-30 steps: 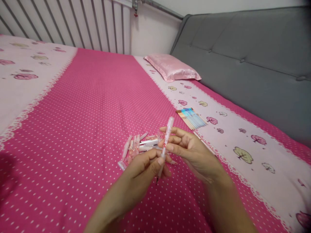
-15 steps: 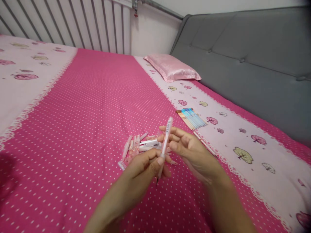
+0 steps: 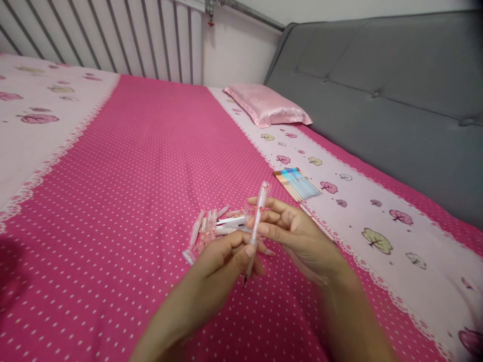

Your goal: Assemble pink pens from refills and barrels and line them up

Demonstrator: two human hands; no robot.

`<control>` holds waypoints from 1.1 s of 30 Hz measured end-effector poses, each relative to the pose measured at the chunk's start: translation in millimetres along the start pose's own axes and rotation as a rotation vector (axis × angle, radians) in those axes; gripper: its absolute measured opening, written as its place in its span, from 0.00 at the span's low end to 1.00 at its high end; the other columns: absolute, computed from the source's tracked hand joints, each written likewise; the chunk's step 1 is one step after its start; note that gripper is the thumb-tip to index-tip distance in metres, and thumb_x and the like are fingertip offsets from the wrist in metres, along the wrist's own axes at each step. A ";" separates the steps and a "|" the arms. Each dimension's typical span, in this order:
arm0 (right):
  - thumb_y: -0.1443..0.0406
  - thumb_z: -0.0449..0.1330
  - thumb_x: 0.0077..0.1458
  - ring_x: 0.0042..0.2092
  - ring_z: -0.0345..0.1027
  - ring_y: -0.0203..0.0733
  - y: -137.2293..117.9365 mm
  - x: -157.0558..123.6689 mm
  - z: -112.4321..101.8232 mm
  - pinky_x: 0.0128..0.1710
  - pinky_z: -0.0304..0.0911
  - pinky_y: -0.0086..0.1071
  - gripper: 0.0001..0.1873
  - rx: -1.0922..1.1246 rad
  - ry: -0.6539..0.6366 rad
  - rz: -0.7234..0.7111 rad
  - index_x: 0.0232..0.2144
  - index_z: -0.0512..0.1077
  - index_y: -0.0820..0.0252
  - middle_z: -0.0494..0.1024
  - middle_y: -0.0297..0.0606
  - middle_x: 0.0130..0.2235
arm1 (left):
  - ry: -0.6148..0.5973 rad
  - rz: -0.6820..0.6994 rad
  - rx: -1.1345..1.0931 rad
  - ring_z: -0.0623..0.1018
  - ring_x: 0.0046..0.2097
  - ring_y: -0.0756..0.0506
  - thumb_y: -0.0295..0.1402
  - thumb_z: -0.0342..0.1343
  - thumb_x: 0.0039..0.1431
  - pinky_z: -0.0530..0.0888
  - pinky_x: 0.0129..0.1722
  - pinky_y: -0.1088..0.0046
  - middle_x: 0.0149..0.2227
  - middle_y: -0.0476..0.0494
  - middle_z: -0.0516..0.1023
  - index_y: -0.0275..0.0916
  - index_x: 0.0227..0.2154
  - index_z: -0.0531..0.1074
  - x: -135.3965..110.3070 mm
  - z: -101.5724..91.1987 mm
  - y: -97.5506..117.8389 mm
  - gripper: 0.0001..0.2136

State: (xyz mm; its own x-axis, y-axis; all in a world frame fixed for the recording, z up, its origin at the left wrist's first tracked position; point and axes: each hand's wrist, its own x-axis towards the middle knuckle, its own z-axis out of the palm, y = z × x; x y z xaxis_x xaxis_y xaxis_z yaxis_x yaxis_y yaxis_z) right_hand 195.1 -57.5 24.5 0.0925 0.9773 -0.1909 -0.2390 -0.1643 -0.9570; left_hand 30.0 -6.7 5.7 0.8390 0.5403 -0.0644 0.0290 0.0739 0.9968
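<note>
A slim pen with a clear, pale pink barrel and small red marks stands tilted between my hands, its dark tip pointing down. My left hand pinches the lower grip between thumb and fingers. My right hand is curled around the upper barrel, the thumb in front and the fingertips behind it. Just beyond my hands lies a loose pile of pink and white pens, partly hidden by my left hand. Something small and translucent shows by my right fingertips; I cannot make out what.
A row of blue and beige pens lies right of the pile, with a slim pink stick-like item nearer me. Pink dotted bedding covers the bed. Farther back are a pink pillow, a grey headboard and a white radiator.
The pen has turned about its length: the printed label on its barrel has gone from view and red marks now face me. My right thumb has shifted slightly; my left hand stays put.
</note>
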 end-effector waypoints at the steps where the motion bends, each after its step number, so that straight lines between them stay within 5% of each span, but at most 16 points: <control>1: 0.64 0.68 0.48 0.34 0.69 0.32 0.4 0.4 0.7 0.34 0.65 0.26 0.23 0.005 0.003 -0.004 0.48 0.69 0.54 0.75 0.34 0.36 | -0.005 0.004 0.001 0.68 0.34 0.50 0.37 0.44 0.65 0.65 0.36 0.73 0.30 0.49 0.69 0.38 0.29 0.69 0.2 -0.1 0.5 0.13; 7: 0.64 0.68 0.47 0.33 0.69 0.32 1.3 2.6 4.2 0.35 0.65 0.26 0.21 0.037 -0.025 -0.052 0.44 0.70 0.57 0.74 0.33 0.33 | -0.005 0.013 0.029 0.68 0.33 0.50 0.38 0.44 0.65 0.65 0.35 0.73 0.29 0.49 0.68 0.38 0.28 0.68 0.0 -1.1 1.5 0.14; 15: 0.62 0.64 0.53 0.42 0.70 0.37 -3.5 -0.5 -0.2 0.42 0.66 0.32 0.23 0.042 -0.054 0.012 0.51 0.66 0.54 0.75 0.39 0.47 | 0.023 0.005 0.053 0.70 0.37 0.48 0.38 0.42 0.66 0.66 0.40 0.71 0.32 0.47 0.72 0.38 0.29 0.70 -1.7 -0.7 -0.1 0.16; 22: 0.64 0.66 0.50 0.29 0.67 0.30 -0.2 1.9 0.3 0.31 0.64 0.27 0.21 0.061 -0.059 0.014 0.47 0.68 0.56 0.76 0.34 0.36 | 0.023 0.025 0.045 0.71 0.38 0.48 0.37 0.43 0.66 0.66 0.40 0.71 0.33 0.47 0.72 0.38 0.29 0.70 0.2 -0.6 -1.3 0.15; 33: 0.63 0.67 0.49 0.34 0.68 0.32 1.5 2.3 3.7 0.35 0.64 0.26 0.20 0.032 -0.025 -0.030 0.45 0.70 0.57 0.75 0.34 0.37 | -0.004 0.020 0.024 0.69 0.36 0.49 0.38 0.43 0.66 0.65 0.37 0.72 0.30 0.48 0.70 0.38 0.28 0.69 -0.5 -0.1 1.1 0.15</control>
State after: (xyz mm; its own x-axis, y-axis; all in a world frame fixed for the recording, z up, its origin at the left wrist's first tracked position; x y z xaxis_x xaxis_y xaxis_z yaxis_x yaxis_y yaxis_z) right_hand 191.3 -55.0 23.5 0.0761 0.9848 -0.1562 -0.2676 -0.1308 -0.9546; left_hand 29.6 -6.8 6.8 0.8415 0.5385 -0.0439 0.0249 0.0425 0.9988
